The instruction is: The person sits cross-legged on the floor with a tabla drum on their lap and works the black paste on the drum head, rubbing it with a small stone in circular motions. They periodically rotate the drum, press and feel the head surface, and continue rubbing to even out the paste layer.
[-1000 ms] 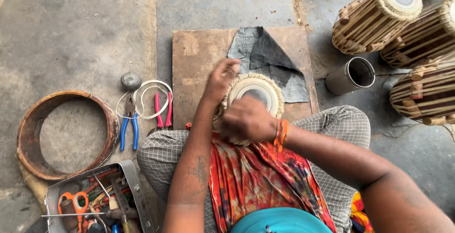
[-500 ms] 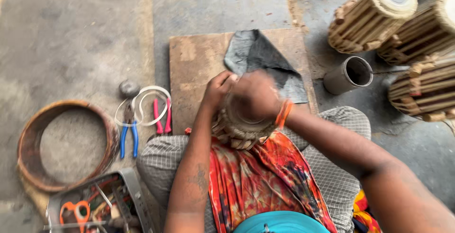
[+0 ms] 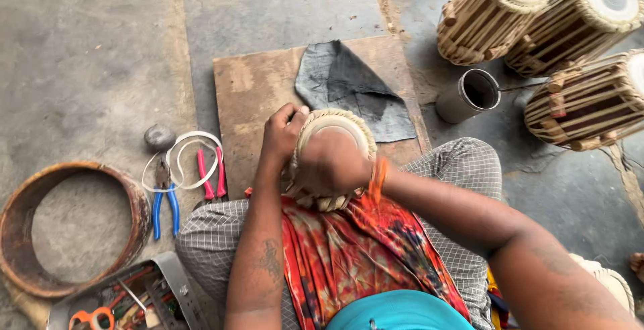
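The floor [image 3: 100,41] is bare grey concrete, stained and cracked. A wooden board [image 3: 251,95] lies on it ahead of the seated person, with a dark cloth [image 3: 349,85] spread over its far right part.

At two o'clock a metal cup [image 3: 467,95] lies tipped, its mouth dark; I cannot tell what is in it. At seven o'clock an open toolbox [image 3: 127,296] holds orange-handled scissors and other jumbled tools. At nine o'clock sits one rusty ring [image 3: 74,226].

Three laced drums [image 3: 537,28] stand grouped at one to two o'clock. Two pliers, blue [image 3: 164,199] and pink [image 3: 209,172], lie by a white loop [image 3: 181,162] and one stone [image 3: 159,136].

The drumhead [image 3: 333,129] rests in the lap at the board's near edge. The left hand [image 3: 282,135] curls closed round its left rim; the right hand [image 3: 329,166] lies pressed over its face, blurred.
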